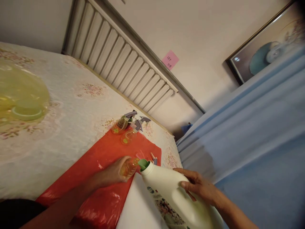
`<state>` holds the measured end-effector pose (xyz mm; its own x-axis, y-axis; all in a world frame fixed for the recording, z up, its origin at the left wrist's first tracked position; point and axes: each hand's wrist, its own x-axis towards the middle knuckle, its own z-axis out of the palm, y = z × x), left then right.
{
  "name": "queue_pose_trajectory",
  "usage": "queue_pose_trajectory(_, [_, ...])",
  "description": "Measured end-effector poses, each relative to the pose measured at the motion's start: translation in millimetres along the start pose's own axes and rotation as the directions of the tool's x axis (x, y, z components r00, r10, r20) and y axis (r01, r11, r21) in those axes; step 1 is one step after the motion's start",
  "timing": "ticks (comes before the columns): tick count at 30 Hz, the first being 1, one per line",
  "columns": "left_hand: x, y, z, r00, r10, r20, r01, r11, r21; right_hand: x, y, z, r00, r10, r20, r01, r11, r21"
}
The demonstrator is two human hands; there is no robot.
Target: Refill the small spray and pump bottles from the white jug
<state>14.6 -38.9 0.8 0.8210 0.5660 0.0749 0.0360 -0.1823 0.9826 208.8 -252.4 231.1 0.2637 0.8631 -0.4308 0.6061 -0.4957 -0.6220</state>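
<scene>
My left hand is closed around a small clear bottle, tilted with its neck toward the right. At that neck sits the green spout of a large cream jug with a printed label; the jug leans over, its mouth facing left. My right hand grips the jug's handle. Whether liquid flows between the two mouths is too small to tell. Just beyond the spout lies a loose grey spray trigger. Farther back, spray bottles with grey trigger heads stand at the end of a red plastic sheet.
A floral tablecloth covers the table. On the far left sits a large, see-through yellow container. A white radiator runs along the wall behind, with a pink note above it. Blue curtain cloth hangs at the right.
</scene>
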Motion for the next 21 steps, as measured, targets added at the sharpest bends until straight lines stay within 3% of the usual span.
queue_pose_trajectory(21, [-1.0,7.8,1.1,1.000,0.024,0.008,-0.024,0.998,-0.057,1.3,-0.2,0.2,1.000,-0.009,0.014,0.009,1.000,0.003])
